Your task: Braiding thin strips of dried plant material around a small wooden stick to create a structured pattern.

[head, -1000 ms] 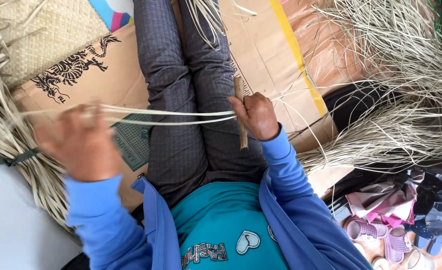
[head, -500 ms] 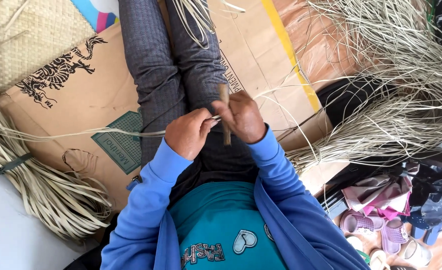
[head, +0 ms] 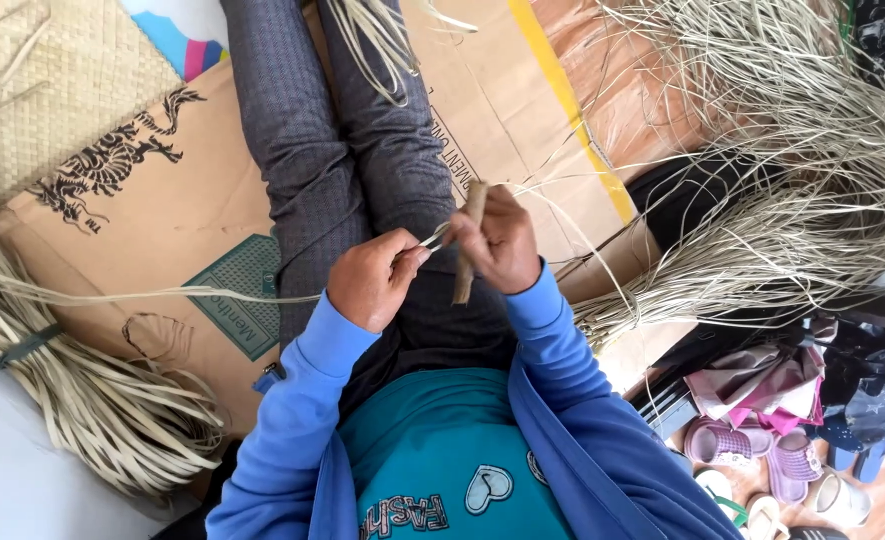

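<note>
I sit with my legs stretched out over flattened cardboard (head: 203, 200). My right hand (head: 503, 245) grips a short brown wooden stick (head: 466, 250), held nearly upright over my lap. My left hand (head: 371, 278) is right beside it, its fingers pinching thin pale straw strips (head: 435, 236) just where they meet the stick. From my left hand the strips trail away to the left across my thigh toward a tied bundle of flat straw (head: 83, 400). Both sleeves are blue.
A large loose heap of thin straw strands (head: 793, 180) fills the right side. A woven mat (head: 43, 80) lies at the top left. More strips (head: 378, 40) rest on my shins. Sandals (head: 753, 450) and pink cloth (head: 763, 385) sit at the lower right.
My left hand, stretched far out to the left a second ago pulling strips taut, has come back beside the right hand. The stick has tilted slightly.
</note>
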